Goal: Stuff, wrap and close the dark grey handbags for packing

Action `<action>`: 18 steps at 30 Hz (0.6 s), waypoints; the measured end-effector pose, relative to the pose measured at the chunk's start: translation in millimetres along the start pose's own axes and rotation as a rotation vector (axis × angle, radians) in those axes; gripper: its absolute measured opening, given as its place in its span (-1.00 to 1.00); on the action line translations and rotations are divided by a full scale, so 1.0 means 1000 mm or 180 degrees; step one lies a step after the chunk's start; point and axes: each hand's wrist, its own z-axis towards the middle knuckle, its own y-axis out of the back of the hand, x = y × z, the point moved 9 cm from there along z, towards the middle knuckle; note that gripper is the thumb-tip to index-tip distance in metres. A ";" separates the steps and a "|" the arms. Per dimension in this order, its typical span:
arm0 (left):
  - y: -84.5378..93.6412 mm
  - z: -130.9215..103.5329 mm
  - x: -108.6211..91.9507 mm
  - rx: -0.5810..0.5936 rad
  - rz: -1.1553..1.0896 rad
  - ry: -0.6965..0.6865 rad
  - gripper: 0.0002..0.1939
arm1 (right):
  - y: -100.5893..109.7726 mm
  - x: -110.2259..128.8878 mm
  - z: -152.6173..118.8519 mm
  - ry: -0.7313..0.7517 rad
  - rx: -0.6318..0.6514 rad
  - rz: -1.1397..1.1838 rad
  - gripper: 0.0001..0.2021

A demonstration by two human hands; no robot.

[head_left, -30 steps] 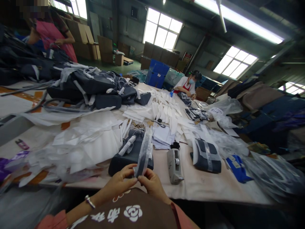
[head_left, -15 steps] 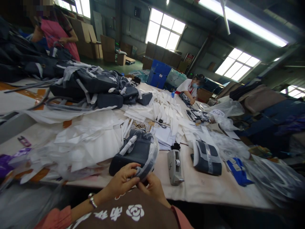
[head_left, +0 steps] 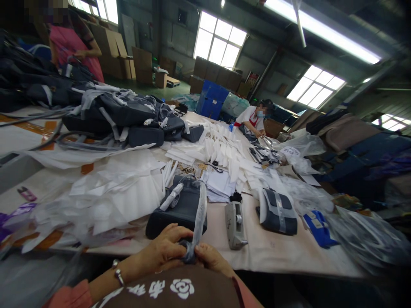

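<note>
A dark grey handbag (head_left: 186, 207) lies at the table's near edge, with a white-wrapped piece across its top. From its right side a bag strap (head_left: 201, 209), covered in whitish film, runs down toward me. My left hand (head_left: 171, 248), with a bracelet at the wrist, has its fingers closed around the gathered lower part of the strap. On the other side of that bunch, my right hand (head_left: 210, 256) pinches the strap between thumb and fingers. The strap's end is hidden between my hands.
A grey tape dispenser (head_left: 236, 224) stands right of the handbag, then a two-tone grey bag (head_left: 278, 211) and a blue tape dispenser (head_left: 319, 229). White sheets (head_left: 118, 188) spread left. Dark bags (head_left: 112, 111) are piled behind. Two co-workers stand farther off.
Both hands have drawn slightly lower, toward my apron. The strap, curved before, now hangs straighter and is bunched between my fingers.
</note>
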 end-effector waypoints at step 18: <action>0.000 -0.003 0.029 -0.0310 -0.1287 0.1032 -0.63 | -0.001 0.032 0.001 0.1071 -0.0721 -0.0593 -0.67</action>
